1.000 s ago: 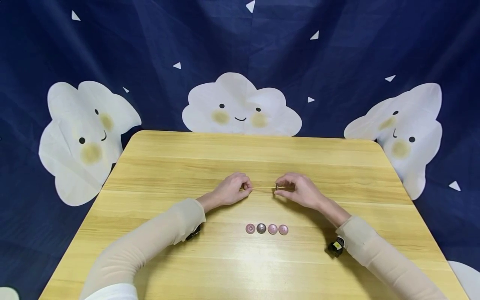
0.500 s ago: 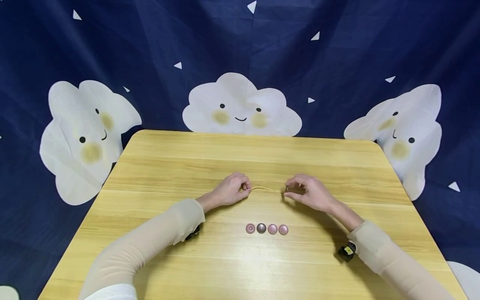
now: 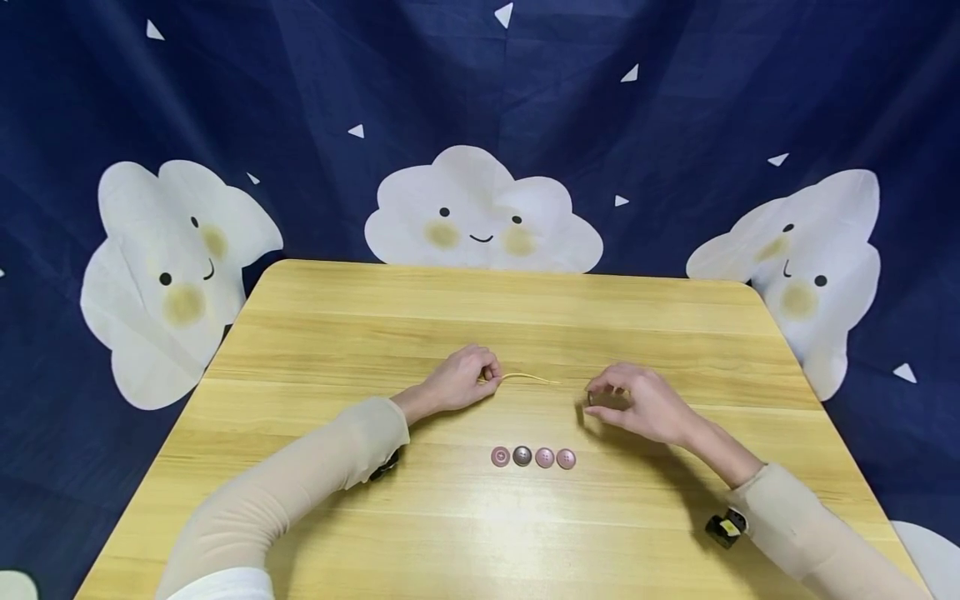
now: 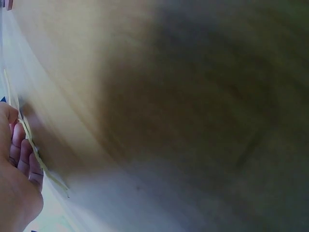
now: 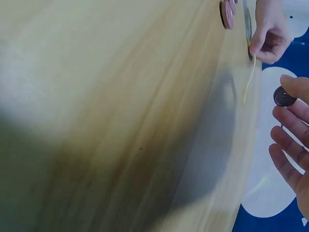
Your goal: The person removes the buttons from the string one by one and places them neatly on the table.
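Observation:
My left hand (image 3: 459, 380) pinches a yellow string (image 3: 528, 377) between thumb and forefinger over the middle of the table. One end of the string reaches right, and in the left wrist view the string (image 4: 57, 182) also trails along the curled fingers. To the right, my right hand (image 3: 648, 407) holds a dark round button (image 5: 284, 96) on edge between thumb and forefinger, the other fingers spread. A gap separates the button from the string's free end. Nearer me, a row of buttons holds a dark button (image 3: 522, 456) among pink ones, including a pink button (image 3: 566, 459) at its right end.
The wooden table (image 3: 360, 308) has rounded far corners. Behind it hangs a dark blue cloth (image 3: 300, 100) printed with smiling clouds and white triangles. A small black wrist camera (image 3: 726, 528) sits below my right sleeve.
My right hand has drawn the dark button rightward off the string's end, then slightly toward me. The string went from taut to slack. My left hand stays in place.

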Demonstrator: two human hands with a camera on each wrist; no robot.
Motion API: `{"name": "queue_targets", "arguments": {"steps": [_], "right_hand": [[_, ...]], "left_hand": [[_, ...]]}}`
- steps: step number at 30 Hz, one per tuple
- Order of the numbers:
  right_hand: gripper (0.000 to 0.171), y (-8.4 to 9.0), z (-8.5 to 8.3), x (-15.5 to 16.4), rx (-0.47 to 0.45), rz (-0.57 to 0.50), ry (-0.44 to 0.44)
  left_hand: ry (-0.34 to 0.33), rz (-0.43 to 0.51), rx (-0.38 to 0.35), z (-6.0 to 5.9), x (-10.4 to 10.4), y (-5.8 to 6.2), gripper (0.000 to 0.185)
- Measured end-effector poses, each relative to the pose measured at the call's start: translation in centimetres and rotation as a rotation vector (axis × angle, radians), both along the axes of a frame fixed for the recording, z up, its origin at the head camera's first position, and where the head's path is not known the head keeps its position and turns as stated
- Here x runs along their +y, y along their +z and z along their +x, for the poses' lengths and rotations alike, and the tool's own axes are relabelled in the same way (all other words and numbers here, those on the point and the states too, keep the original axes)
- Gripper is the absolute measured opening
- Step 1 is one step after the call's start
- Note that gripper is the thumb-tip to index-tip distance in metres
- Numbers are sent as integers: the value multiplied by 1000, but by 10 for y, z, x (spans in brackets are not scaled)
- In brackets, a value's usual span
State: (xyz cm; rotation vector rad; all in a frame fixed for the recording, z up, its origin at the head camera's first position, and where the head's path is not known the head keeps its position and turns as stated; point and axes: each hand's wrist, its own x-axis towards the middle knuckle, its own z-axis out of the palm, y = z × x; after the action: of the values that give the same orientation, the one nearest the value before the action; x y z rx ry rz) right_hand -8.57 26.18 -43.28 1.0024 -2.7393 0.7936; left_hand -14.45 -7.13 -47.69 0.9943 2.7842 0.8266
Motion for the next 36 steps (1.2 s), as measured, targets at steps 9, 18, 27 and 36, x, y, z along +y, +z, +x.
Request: {"name": "queue_targets", "arguments": {"steps": [9,18,27,36], "right_hand": [[27,4,25,-3,-71,73,35],[28,-7,46,-2,-49,142,71],[25,-18,54,-3,-10,147,124],[23,-24,56,-5,4,149,134]], "left_hand": [[-2,3,16,0,0,-1,6],[-4,7,16,-2,0,-2,6],[-13,11,26,-3,0,-5,4],[-9,3,22,-2,0,-5,4]]}}
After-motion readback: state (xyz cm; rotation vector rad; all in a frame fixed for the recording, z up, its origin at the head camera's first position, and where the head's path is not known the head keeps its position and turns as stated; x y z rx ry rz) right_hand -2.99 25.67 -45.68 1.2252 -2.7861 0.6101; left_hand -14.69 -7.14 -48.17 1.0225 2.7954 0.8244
